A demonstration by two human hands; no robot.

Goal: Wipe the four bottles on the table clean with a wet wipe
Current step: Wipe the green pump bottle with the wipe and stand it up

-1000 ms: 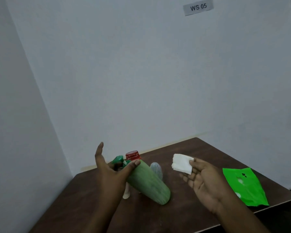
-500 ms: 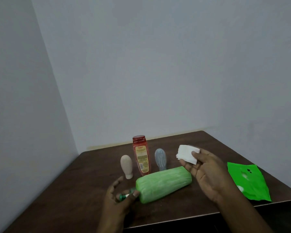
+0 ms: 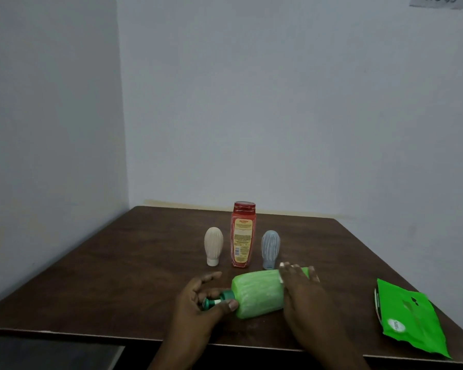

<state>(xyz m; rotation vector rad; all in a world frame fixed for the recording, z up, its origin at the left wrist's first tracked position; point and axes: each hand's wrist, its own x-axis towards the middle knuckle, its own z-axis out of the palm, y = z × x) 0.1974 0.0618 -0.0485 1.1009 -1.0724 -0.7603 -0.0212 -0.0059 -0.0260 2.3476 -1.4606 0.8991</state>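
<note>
The wiping step looks underway: the green bottle [image 3: 257,295] lies on its side near the worktop's [image 3: 118,276] front edge, left hand [image 3: 198,303] pinching its cap, right hand [image 3: 302,295] pressing the wipe [image 3: 281,278] flat onto it; next, probably rub lengthwise while rolling it

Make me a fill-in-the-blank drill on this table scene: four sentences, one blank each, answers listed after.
1. The green bottle lies on its ____ on the table.
2. The left hand grips the green bottle by its dark green ____.
3. The red bottle stands ____ the beige bottle and the grey-blue bottle.
4. The right hand presses the wet wipe on the green bottle; the wipe pack lies to that hand's ____.

Answers: side; cap; between; right
</note>
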